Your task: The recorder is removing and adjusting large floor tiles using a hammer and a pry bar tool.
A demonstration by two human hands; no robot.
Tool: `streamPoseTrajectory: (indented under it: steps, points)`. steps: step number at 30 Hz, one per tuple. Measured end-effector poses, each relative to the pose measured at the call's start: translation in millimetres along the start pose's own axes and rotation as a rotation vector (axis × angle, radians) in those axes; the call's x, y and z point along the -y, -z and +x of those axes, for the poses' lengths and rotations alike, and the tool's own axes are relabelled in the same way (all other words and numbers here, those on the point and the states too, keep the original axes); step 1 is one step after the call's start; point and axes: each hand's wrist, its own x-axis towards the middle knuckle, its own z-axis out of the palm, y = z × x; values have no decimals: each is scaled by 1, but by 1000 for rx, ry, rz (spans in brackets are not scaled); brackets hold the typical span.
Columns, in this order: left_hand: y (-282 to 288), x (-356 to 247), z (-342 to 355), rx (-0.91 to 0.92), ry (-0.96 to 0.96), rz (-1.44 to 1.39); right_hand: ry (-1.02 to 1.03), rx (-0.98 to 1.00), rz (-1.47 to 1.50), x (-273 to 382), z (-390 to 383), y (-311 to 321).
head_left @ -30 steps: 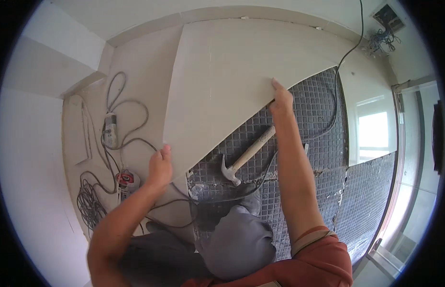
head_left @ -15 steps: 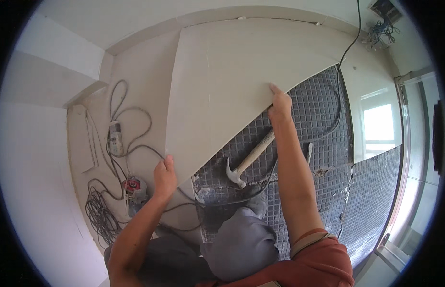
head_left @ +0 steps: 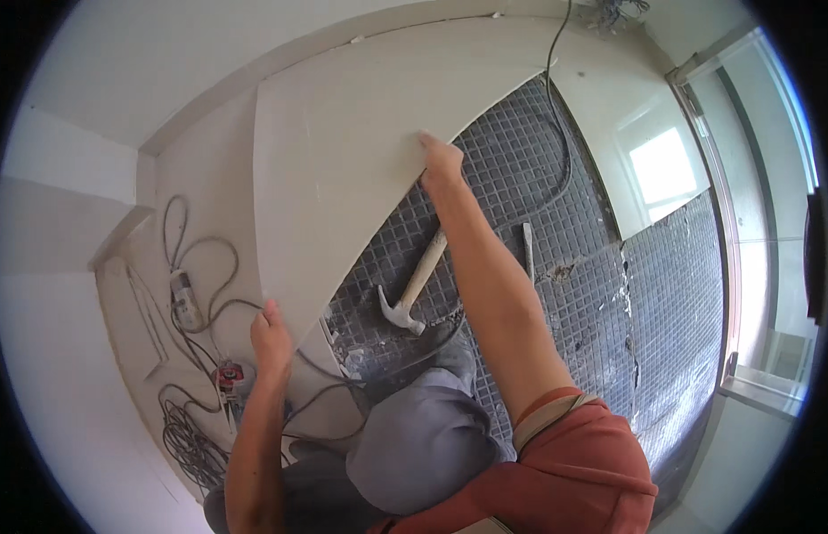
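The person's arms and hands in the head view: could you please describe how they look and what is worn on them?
The left hand and right hand are bare, without gloves, and the forearms are uncovered. The short right sleeve is rust-red with a beige band near its edge. No left sleeve shows.

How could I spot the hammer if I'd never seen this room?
Find the large pale panel held by the left hand and right hand. Beside its slanted edge, on the dark gridded floor, the hammer lies near the right forearm. Its wooden handle and claw head set it apart from the slim metal bar and dark cable nearby.
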Motion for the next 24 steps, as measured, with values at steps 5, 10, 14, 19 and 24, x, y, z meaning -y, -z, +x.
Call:
streamPoseTrajectory:
  steps: [5, 10, 14, 19, 24]
  points:
    - [2, 3, -9, -61, -44, 119, 23, 14, 0, -7, -5, -9]
    - [-1, 7, -12, -182, -87, 196, 34, -56, -83, 3, -4, -3]
    - [1, -5, -11, -79, -37, 200, 5, 3, -90, 16, -8, -12]
    - [-6, 4, -12, -128, -58, 345, 23, 72, -2, 11, 8, -13]
    - [-7, -6, -15, -137, -62, 340, 91, 2, -60, -9, -23, 6]
